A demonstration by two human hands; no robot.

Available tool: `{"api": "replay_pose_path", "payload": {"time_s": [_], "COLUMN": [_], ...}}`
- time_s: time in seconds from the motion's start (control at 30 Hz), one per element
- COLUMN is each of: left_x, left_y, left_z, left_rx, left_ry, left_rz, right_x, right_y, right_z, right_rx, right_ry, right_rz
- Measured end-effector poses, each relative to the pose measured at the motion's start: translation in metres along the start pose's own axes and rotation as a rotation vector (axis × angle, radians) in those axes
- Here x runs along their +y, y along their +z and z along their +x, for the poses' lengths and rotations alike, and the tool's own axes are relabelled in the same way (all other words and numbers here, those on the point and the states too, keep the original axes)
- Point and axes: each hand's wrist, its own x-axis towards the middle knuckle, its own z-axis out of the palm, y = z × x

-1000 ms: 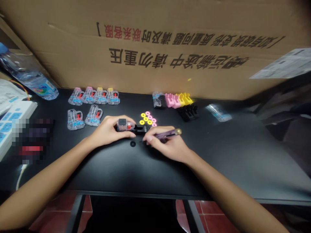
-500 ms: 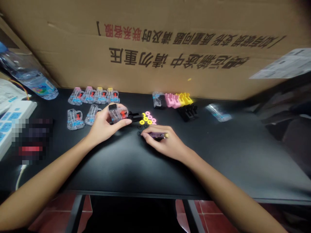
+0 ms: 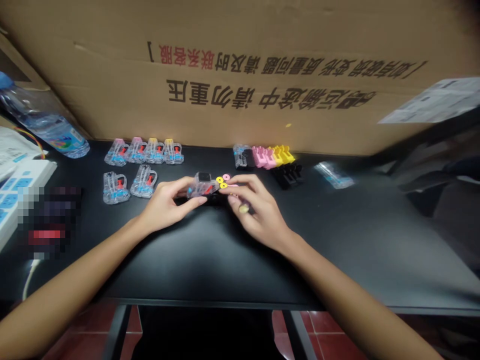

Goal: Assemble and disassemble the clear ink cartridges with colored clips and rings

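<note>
My left hand (image 3: 165,202) is closed around a clear plastic piece (image 3: 198,186) with a black cap and red and blue parts inside, tilted just above the table. A black plastic part sits against its lower right side. Closed in a pinch, my right hand (image 3: 258,212) meets the piece's right end with its fingertips. A slim pen-like tool (image 3: 244,207) lies in that hand, with only its gold-coloured end showing. Small yellow rings (image 3: 220,180) and a pink ring (image 3: 226,177) lie just behind the fingertips. The right fingers hide other rings.
Several similar clear pieces (image 3: 144,181) stand at the back left. Pink clips (image 3: 263,157), yellow clips (image 3: 282,154) and black clips (image 3: 287,175) stand behind my right hand. A clear packet (image 3: 335,175) lies farther right. A cardboard box (image 3: 232,130) walls off the back; a bottle (image 3: 56,125) leans left.
My left hand has moved right with the clear piece, towards the rings. The right hand has shifted slightly right and turned, so the tool now points its end at me. The hands have come together.
</note>
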Motion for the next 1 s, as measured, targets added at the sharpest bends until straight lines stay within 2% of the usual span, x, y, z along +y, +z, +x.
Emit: {"api": "replay_pose_path", "payload": {"time_s": [0.13,0.4,0.63,0.83,1.0], "left_x": [0.003,0.005,0.010,0.007,0.007], "left_y": [0.002,-0.002,-0.005,-0.004,-0.004], "left_z": [-0.004,-0.002,-0.002,-0.005,-0.006], "left_rx": [0.035,0.002,-0.080,-0.080,-0.063], "left_ry": [0.104,0.152,0.199,0.365,0.431], "left_rz": [0.080,0.098,0.091,0.218,0.265], "right_x": [0.002,0.000,-0.007,-0.008,-0.008], "right_y": [0.008,0.008,0.004,0.005,0.005], "right_z": [-0.005,-0.004,-0.003,0.002,0.001], "right_rx": [-0.088,-0.098,-0.041,0.013,0.043], "right_ry": [-0.047,-0.080,0.088,-0.083,-0.154], "right_rz": [0.003,0.076,0.151,-0.005,-0.056]}}
